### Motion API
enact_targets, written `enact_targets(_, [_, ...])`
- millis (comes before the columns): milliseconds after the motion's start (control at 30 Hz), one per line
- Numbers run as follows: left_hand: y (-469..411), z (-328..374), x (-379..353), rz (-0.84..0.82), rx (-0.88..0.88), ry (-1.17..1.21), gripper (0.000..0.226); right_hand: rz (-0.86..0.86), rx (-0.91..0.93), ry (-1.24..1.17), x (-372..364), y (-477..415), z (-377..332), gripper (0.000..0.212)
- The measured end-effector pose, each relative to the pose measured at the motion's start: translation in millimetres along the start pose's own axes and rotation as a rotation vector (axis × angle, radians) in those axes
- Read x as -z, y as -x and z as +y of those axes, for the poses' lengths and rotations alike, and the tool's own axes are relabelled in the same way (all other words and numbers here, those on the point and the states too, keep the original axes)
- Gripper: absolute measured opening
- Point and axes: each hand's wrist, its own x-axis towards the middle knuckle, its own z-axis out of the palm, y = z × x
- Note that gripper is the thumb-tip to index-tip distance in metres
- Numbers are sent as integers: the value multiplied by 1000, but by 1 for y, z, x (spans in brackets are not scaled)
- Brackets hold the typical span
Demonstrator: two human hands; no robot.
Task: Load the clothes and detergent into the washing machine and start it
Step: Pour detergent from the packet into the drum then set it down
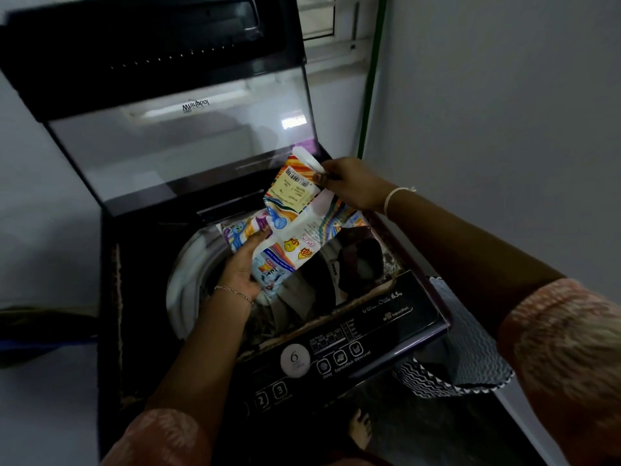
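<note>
One detergent packet (295, 227) hung tilted over the open top of the single washing machine (134, 297), held between two hands. The left hand (245, 264) cupped its lower end from beneath with the thumb curled onto the front, and the fingers (319, 178) of the right hand (353, 185) pinched its upper white corner. Dark clothes (356, 260) lay inside just below the packet, too bundled to count, and the one lid (181, 136) stood raised behind.

Your bare foot (359, 430) stands on the dark floor (423, 435), just in front of the washing machine (141, 297). A zigzag-patterned bag (470, 358) sits beside the machine, on your right.
</note>
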Motion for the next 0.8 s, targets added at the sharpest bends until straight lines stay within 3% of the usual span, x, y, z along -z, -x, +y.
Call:
enact_targets(100, [9,2,2,-21,-9,-9,67,13,36,90,0,-4,-22,33])
enact_targets(167, [15,2,3,-18,-17,15,78,23,33,138,-1,-7,-36,34])
enact_targets(333, [25,3,16,-38,-25,135,51,12,49,197,-2,-12,-72,33])
enact_targets(467, [40,9,22,-57,13,183,73,1,52,113,-9,-12,-102,32])
enact_targets(800, [81,17,16,95,-115,169,59,-32,59,-215,-21,-6,-146,29])
